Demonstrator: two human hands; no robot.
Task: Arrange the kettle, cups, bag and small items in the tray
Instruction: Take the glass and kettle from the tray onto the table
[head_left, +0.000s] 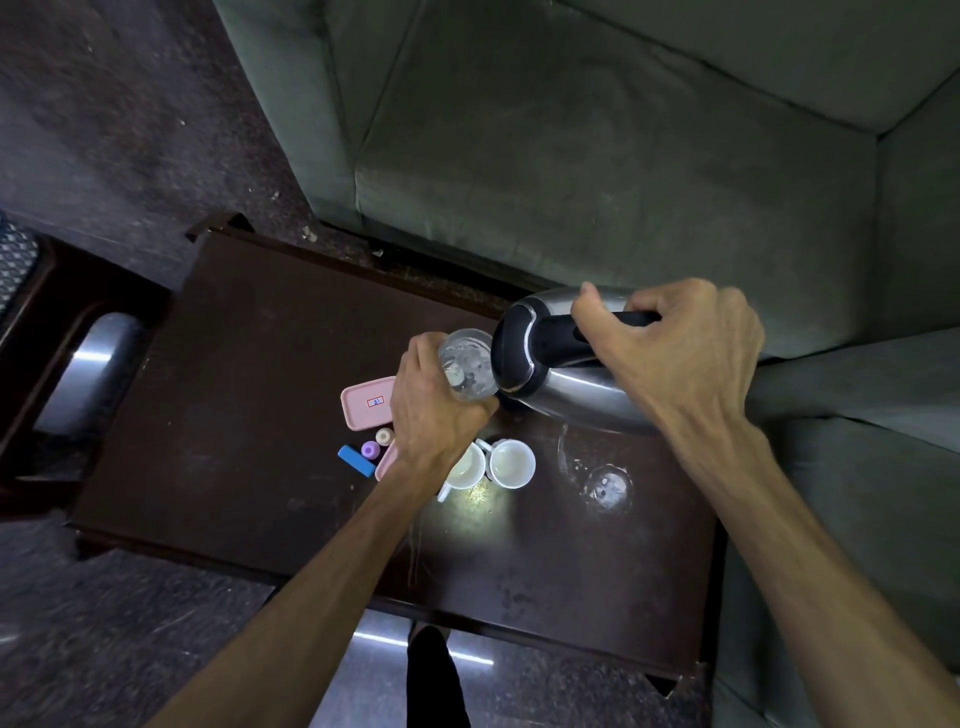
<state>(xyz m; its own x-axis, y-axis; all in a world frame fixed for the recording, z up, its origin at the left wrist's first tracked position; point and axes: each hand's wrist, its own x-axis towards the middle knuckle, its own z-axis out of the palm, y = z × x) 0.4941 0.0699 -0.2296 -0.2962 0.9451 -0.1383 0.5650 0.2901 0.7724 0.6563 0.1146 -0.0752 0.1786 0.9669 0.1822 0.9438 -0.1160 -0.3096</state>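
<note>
A steel kettle (566, 384) with a black lid and handle is tilted above the dark table (249, 364); my right hand (680, 353) grips its handle. My left hand (436, 410) holds a clear glass (467, 364) right against the kettle's spout. Two white cups (511, 464) stand side by side below my left wrist; the left cup (464, 470) is partly hidden by it. A pink lid (367, 408), a blue block (356, 460), a purple spool (370, 449) and a cream spool (384, 436) lie to the left. A pink container (386, 461) shows partly under my wrist.
Another clear glass (607, 488) stands on the table to the right of the cups. A bright light spot (480, 499) falls on the tabletop. A grey-green sofa (597, 156) borders the table at the back and right. Dark carpet lies to the left.
</note>
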